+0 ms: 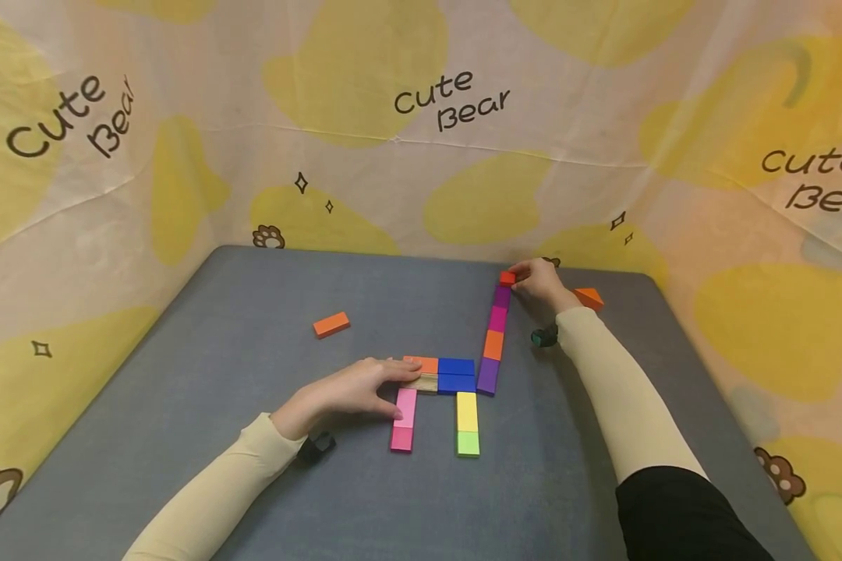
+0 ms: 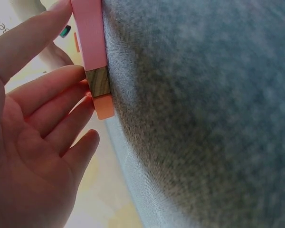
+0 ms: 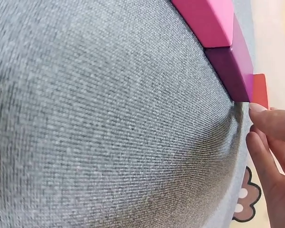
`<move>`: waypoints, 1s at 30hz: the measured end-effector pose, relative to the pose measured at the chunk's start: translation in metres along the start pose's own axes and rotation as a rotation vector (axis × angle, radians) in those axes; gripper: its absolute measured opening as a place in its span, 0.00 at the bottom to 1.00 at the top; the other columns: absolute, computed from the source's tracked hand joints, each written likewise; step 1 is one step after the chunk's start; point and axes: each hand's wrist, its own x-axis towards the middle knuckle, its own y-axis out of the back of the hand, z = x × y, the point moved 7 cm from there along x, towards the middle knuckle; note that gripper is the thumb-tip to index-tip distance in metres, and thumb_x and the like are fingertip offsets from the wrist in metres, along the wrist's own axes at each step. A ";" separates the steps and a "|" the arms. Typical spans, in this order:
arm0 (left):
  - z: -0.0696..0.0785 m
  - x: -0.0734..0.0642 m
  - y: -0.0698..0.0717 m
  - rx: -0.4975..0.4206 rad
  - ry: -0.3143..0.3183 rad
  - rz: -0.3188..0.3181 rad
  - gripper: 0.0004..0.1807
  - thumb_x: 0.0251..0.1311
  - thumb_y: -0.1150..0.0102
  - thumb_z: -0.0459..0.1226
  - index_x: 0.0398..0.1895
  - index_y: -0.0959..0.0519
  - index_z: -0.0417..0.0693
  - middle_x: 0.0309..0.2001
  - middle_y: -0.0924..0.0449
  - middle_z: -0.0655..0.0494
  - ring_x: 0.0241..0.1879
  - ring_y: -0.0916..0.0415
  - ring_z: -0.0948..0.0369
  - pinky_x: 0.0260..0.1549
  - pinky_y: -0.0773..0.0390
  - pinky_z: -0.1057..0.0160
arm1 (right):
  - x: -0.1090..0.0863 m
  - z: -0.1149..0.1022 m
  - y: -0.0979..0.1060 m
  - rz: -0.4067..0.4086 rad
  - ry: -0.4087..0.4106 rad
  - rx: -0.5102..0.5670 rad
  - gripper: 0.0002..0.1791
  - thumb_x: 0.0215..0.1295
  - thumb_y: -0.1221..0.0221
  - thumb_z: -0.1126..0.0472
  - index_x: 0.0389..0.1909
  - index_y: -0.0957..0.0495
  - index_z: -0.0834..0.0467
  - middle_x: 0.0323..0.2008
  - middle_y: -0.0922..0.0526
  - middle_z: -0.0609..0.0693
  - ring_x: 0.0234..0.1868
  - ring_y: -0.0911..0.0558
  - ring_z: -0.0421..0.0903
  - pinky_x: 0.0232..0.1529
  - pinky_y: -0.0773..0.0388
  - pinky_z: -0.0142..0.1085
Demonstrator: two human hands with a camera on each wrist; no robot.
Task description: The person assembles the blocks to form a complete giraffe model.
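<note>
At the far end of a slanting column of blocks, my right hand (image 1: pixel 539 282) pinches a small red block (image 1: pixel 507 278). It sits against the end of a dark purple block (image 3: pixel 230 71), with a magenta block (image 1: pixel 497 318), an orange block (image 1: pixel 493 344) and a violet block (image 1: pixel 487 375) below. My left hand (image 1: pixel 351 387) has its fingers extended over an orange block (image 1: pixel 421 364) and a wood-grain block (image 2: pixel 99 81). Its thumb touches a pink block (image 2: pixel 91 38). Two blue blocks (image 1: pixel 456 375) lie to the right of those fingers.
A deeper pink block (image 1: pixel 402 439) continues below the pink one; a yellow block (image 1: pixel 466 411) and a green block (image 1: pixel 468 443) form a parallel strip. A loose orange block (image 1: pixel 332 324) lies left, an orange triangular block (image 1: pixel 589 298) behind my right wrist. Printed cloth (image 1: pixel 365 195) encloses the grey table (image 1: pixel 252 296).
</note>
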 end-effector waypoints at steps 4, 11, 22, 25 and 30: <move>-0.001 0.001 -0.001 0.017 -0.001 -0.001 0.36 0.54 0.34 0.48 0.67 0.32 0.52 0.70 0.38 0.61 0.70 0.42 0.61 0.66 0.40 0.50 | 0.001 0.000 -0.003 -0.025 -0.001 -0.001 0.22 0.62 0.40 0.68 0.58 0.27 0.66 0.55 0.23 0.65 0.55 0.24 0.59 0.53 0.25 0.49; -0.002 0.001 -0.001 0.034 0.003 -0.001 0.35 0.54 0.35 0.49 0.67 0.32 0.53 0.70 0.38 0.62 0.70 0.42 0.61 0.66 0.40 0.51 | 0.006 0.004 -0.005 -0.038 0.052 0.019 0.21 0.59 0.38 0.67 0.54 0.23 0.64 0.49 0.19 0.63 0.50 0.21 0.57 0.48 0.22 0.45; -0.002 0.001 0.000 0.013 0.010 -0.007 0.36 0.54 0.34 0.48 0.67 0.32 0.53 0.70 0.38 0.62 0.70 0.42 0.61 0.66 0.41 0.49 | 0.000 -0.004 -0.008 -0.050 0.016 -0.016 0.22 0.63 0.45 0.73 0.59 0.28 0.68 0.54 0.23 0.67 0.54 0.23 0.60 0.55 0.26 0.50; -0.001 0.001 0.000 0.009 0.009 -0.008 0.36 0.54 0.34 0.48 0.67 0.32 0.53 0.70 0.38 0.61 0.70 0.42 0.60 0.66 0.41 0.49 | -0.001 -0.004 -0.009 -0.056 0.011 -0.028 0.22 0.63 0.46 0.73 0.60 0.29 0.68 0.54 0.23 0.67 0.54 0.23 0.61 0.55 0.26 0.50; -0.001 0.000 0.000 0.012 0.003 -0.009 0.36 0.54 0.34 0.48 0.67 0.32 0.52 0.70 0.38 0.61 0.70 0.42 0.60 0.66 0.41 0.48 | -0.001 -0.002 -0.011 -0.074 -0.003 -0.028 0.23 0.63 0.48 0.74 0.60 0.30 0.67 0.55 0.24 0.67 0.56 0.25 0.61 0.56 0.27 0.50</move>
